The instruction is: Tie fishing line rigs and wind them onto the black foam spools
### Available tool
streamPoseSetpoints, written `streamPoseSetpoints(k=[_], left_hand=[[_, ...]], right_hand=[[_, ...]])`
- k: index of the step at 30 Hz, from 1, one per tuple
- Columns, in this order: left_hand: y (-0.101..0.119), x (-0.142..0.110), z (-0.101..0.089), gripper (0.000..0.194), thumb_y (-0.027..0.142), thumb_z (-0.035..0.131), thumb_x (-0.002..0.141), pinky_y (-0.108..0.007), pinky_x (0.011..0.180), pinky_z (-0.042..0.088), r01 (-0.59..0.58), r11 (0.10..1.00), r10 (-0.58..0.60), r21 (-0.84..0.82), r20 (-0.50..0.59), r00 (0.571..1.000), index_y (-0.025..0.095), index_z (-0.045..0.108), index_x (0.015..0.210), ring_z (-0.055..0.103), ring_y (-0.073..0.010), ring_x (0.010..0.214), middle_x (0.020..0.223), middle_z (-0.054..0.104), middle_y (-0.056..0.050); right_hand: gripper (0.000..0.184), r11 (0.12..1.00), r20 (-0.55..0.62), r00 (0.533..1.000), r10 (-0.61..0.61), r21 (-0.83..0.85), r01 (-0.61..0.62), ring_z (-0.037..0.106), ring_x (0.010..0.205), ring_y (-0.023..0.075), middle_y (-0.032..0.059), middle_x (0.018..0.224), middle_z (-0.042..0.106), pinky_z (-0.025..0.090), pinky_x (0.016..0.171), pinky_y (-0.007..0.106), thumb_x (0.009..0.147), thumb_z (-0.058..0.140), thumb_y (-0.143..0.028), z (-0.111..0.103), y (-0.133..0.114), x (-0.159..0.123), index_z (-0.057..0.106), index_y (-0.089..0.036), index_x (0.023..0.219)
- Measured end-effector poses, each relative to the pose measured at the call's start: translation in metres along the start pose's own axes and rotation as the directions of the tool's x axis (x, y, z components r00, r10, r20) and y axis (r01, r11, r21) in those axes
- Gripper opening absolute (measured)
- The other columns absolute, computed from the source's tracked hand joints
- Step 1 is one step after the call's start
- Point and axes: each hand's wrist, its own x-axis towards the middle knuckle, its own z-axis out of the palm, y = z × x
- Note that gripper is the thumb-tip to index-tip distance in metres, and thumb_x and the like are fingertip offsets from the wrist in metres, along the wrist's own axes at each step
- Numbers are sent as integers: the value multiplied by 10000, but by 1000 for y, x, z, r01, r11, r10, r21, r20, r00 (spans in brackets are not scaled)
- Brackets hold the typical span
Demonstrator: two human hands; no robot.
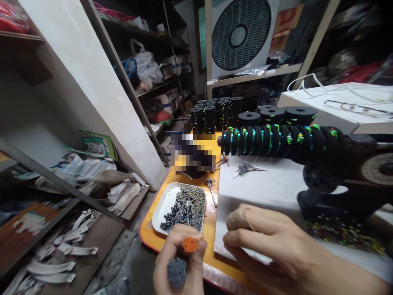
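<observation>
At the bottom centre, my left hand (164, 266) is closed around two bundles of thin strands or tubes, one orange (189, 245) and one grey (177, 271). My right hand (270, 237) is just to its right, over the edge of a white board (245, 192). Its fingers are curled with the tips together, and a tan wrap covers one finger. Whatever sits between those fingertips is hidden. Behind the left hand is a white tray (158, 219) holding many small grey, black and yellow pieces. A black ridged roll (260, 139) with bright green and yellow bits is mounted on a dark machine (325, 176).
More black rolls (204, 119) stand at the back of the yellow table (147, 237). Grey strands (245, 168) lie on the board, and small coloured bits (346, 233) are scattered under the machine. A box fan (242, 37) and cluttered shelves (147, 90) are behind.
</observation>
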Motion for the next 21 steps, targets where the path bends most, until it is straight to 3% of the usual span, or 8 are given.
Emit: streamPoseSetpoints(k=[5,11,12,14,16,17,19,21], left_hand=[[-6,9,-5,221,389,722,775,-200,666,437,92,991,-85,96,-72,994,197,642,702,533,-126,671,696,595,6],[-21,20,-9,215,375,714,779,-202,611,464,147,989,-142,20,-153,978,186,620,817,577,-131,670,771,624,-7],[-23,21,-8,211,371,712,778,-217,612,470,162,984,-154,70,-107,982,185,626,825,589,-143,672,770,634,-13],[-24,21,-5,123,308,657,817,-255,666,482,137,966,-175,221,160,972,187,641,801,614,-178,736,783,649,-30],[-24,18,0,95,210,562,855,-296,757,487,50,945,-197,323,440,876,200,656,855,628,-207,846,891,653,-56],[-23,16,2,163,171,518,862,-314,804,485,11,939,-200,344,520,830,212,655,941,627,-217,916,997,641,-74],[-22,11,4,319,137,468,867,-342,929,454,-24,935,-189,353,556,809,232,590,1146,576,-230,1106,1240,549,-104],[-20,8,3,371,161,439,896,-345,1027,391,1,955,-164,296,526,835,237,515,1251,487,-223,1240,1362,460,-104]], right_hand=[[163,1000,-13,1000,20,-13,-20,502,657,132,46,750,553,416,559,238,904,476,-83,-3,5,-1,620,-154,870],[139,995,-28,994,102,21,-101,477,668,119,32,781,529,397,572,241,886,488,-73,-12,7,-2,572,-160,818],[139,991,-23,992,122,54,-120,473,663,113,22,771,518,396,576,237,889,486,-76,-13,7,-1,565,-165,818],[138,979,-6,987,162,128,-160,474,664,107,5,755,509,398,591,231,891,486,-77,-15,5,0,554,-177,825],[133,963,0,978,206,176,-203,471,659,105,-7,737,510,397,596,230,889,496,-86,-15,3,1,541,-186,812],[132,956,3,974,227,190,-224,475,664,105,-10,737,518,400,605,232,888,502,-93,-15,2,1,538,-187,803],[137,944,2,968,252,219,-246,506,695,104,-8,763,554,416,642,234,889,508,-97,-15,1,2,553,-187,796],[141,936,-4,966,258,247,-249,547,742,103,-6,810,598,432,683,232,891,522,-98,-15,1,2,598,-193,820]])
